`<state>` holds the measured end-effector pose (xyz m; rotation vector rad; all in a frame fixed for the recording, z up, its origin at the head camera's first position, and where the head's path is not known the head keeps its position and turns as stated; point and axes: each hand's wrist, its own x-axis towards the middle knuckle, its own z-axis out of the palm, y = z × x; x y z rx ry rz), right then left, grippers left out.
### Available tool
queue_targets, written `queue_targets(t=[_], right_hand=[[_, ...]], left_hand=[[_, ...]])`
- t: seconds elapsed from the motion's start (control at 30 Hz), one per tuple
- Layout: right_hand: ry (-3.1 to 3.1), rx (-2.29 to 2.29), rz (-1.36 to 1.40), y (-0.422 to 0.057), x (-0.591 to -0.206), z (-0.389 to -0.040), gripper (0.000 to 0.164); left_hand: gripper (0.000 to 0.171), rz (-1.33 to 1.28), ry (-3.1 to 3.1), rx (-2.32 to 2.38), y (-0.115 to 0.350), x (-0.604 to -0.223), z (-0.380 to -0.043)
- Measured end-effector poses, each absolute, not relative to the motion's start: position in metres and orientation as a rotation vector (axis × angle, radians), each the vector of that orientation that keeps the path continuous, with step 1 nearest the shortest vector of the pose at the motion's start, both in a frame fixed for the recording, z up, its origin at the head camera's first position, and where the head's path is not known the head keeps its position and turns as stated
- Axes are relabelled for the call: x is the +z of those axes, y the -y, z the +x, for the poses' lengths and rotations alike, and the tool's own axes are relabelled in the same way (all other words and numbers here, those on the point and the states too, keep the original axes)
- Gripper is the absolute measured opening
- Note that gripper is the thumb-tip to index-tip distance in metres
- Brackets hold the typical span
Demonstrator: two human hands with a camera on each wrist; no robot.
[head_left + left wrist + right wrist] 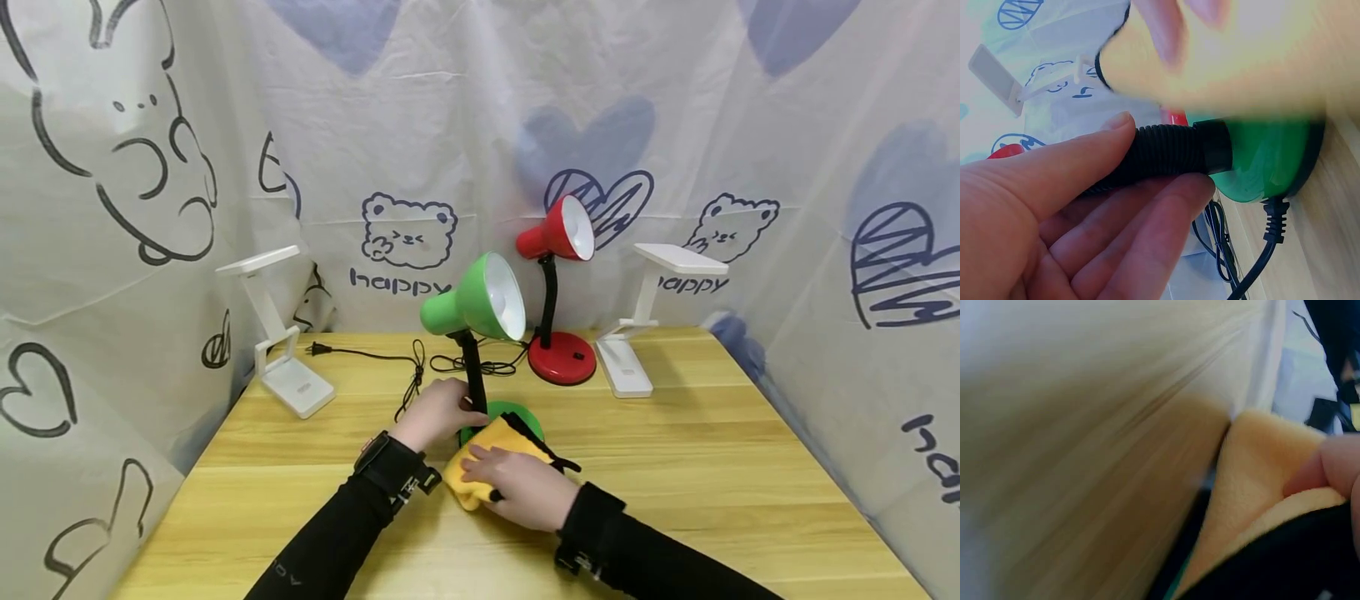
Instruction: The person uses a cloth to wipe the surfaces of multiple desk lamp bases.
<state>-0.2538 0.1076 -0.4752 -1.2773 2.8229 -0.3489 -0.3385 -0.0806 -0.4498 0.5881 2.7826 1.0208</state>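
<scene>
A green desk lamp [472, 304] stands mid-table, its shade facing right. My left hand [437, 414] holds the lamp's black ribbed gooseneck [1166, 149] low down, thumb on one side and fingers on the other. In my right hand [528, 487] is a yellow cloth [465, 483] with a black edge, bunched at the near side of the lamp's green base [528, 417]. The cloth hides part of that base. The right wrist view has a fingertip [1307, 478] sunk into the cloth's fold.
Behind stands a red desk lamp [564, 358], with a white folding lamp [626, 367] to its right and another white lamp [300, 387] at the left. A black cord with a plug [318, 348] lies coiled between them. Printed curtains [480, 100] hang around the table.
</scene>
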Motion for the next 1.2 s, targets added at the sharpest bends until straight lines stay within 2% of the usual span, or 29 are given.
queue_targets(t=[0.13, 0.27, 0.5, 0.77, 1.03, 1.2], right_hand=[[-2.938, -0.311, -1.199, -0.08, -0.479, -0.26, 0.036], [-2.975, -0.324, -1.177, -0.076, -0.479, -0.262, 0.026], [-2.894, -0.515, -1.117, -0.109, -0.474, -0.255, 0.037], [-2.909, -0.634, -0.942, -0.159, -0.472, -0.255, 0.034], [-2.927, -0.883, -0.647, -0.185, -0.481, -0.282, 0.038], [-2.996, -0.951, -0.525, -0.186, -0.484, -0.31, 0.03]], left_hand=[[0.022, 0.579, -2.756, 1.064, 0.08, -0.448, -0.336], [0.022, 0.571, -2.752, 1.08, 0.079, -0.447, -0.335], [0.024, 0.599, -2.796, 1.003, 0.077, -0.446, -0.338], [0.024, 0.59, -2.789, 1.013, 0.079, -0.449, -0.34], [0.027, 0.573, -2.776, 1.032, 0.081, -0.45, -0.34], [0.028, 0.581, -2.771, 1.042, 0.081, -0.451, -0.34]])
